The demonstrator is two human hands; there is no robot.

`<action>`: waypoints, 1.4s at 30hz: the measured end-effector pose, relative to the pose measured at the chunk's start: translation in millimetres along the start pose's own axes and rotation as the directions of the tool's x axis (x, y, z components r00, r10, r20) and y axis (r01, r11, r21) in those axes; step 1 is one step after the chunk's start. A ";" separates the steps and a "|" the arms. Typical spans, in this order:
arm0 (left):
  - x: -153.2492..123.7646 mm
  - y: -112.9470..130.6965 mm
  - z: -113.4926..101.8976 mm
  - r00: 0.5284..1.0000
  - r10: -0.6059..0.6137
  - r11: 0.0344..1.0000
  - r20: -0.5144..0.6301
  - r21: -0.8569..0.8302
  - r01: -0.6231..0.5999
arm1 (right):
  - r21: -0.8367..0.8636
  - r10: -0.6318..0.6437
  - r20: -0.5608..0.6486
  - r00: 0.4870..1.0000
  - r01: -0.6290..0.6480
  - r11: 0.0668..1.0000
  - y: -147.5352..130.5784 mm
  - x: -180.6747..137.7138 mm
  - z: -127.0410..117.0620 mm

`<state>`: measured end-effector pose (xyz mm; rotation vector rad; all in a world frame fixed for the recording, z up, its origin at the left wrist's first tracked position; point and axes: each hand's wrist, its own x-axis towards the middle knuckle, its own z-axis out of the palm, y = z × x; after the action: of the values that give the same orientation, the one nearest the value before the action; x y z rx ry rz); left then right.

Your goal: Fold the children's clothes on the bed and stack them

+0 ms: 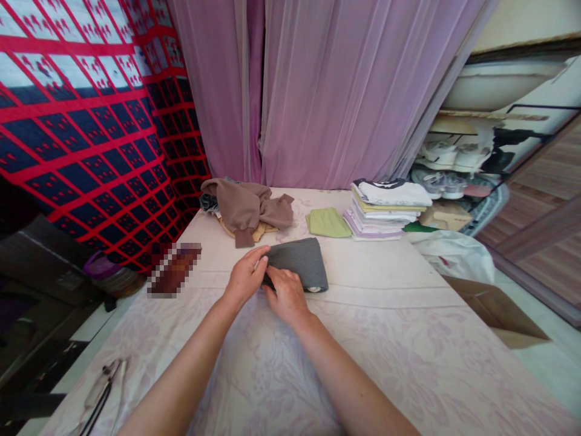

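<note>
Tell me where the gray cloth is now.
In the head view, the gray cloth lies near centre, right of the left hand, nearer than the green cloth.

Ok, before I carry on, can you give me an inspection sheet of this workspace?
Surface: pale floral cover, lightly creased.
Job's things: grey folded cloth in front of the hands; beyond it, a brown garment heaped over other clothes, a flat green cloth and a stack of folded clothes.
Clutter: apparently eyeglasses, near left; a pixelated reddish item at the left edge, unidentifiable.
Hands: left hand and right hand both at the grey cloth's left end; right-hand grip unclear.
Cables: nothing seen.
Surroundings: purple curtain behind, red-and-dark patterned cloth left, shelves with shoes right.
</note>
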<state>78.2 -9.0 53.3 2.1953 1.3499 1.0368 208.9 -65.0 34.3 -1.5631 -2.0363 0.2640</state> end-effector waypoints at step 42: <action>16.8 -16.9 30.5 0.937 -0.350 0.936 0.001 0.025 0.350 | 0.479 0.371 -0.341 0.864 -0.180 0.859 165.3 9.9 -37.7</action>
<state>95.2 15.9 29.1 1.8741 1.6807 0.8805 364.4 -12.2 -9.4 -1.4706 -1.2976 0.4166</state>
